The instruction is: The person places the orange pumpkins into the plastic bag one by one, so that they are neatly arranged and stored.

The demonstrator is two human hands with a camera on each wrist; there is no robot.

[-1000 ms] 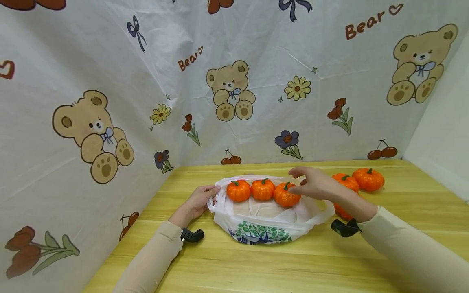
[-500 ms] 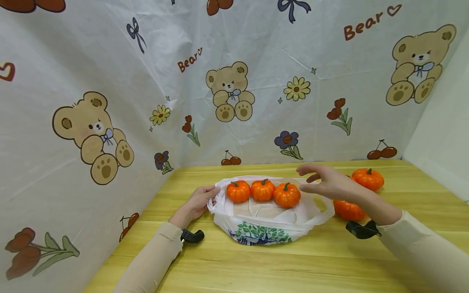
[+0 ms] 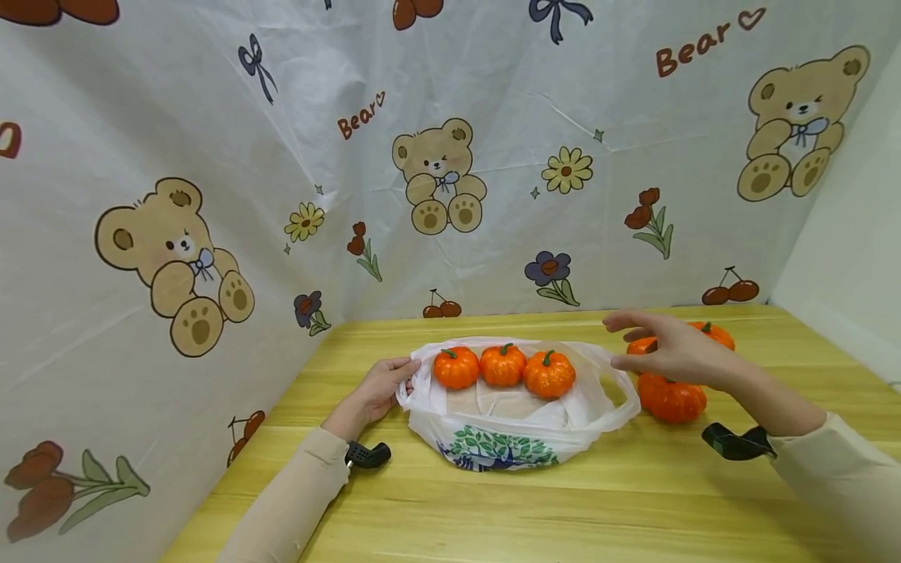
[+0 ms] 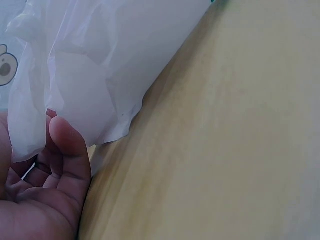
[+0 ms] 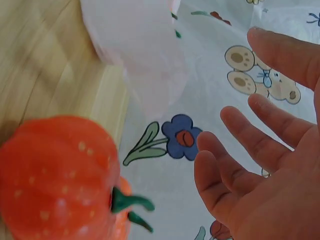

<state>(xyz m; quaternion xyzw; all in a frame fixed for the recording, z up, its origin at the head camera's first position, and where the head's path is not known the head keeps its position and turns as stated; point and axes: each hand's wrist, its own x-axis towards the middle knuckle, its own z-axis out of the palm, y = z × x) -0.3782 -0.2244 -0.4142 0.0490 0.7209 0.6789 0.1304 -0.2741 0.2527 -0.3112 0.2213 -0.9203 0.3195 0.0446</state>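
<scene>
A white plastic bag point(image 3: 577, 434) with a green tree print lies with its mouth spread on the table. Three orange pumpkins sit in a row along its far side: a left one point(image 3: 456, 367), a middle one point(image 3: 503, 365) and a right one point(image 3: 549, 374). My left hand point(image 3: 376, 389) pinches the bag's left edge; the left wrist view shows thumb and fingers around the white film point(image 4: 30, 120). Past the bag's right handle, my right hand point(image 3: 676, 350) hovers with fingers spread and holds nothing. Below it sits a front pumpkin point(image 3: 672, 400), large in the right wrist view.
Two more pumpkins, one nearer point(image 3: 640, 346) and one farther back point(image 3: 716, 335), are partly hidden by the right hand. A bear-print sheet point(image 3: 493, 266) stands behind and left of the wooden table point(image 3: 450, 516). A white wall point(image 3: 852, 258) bounds the right side.
My right hand has moved right, from the right pumpkin in the bag to above the pumpkins outside it. The left hand stays at the bag's edge.
</scene>
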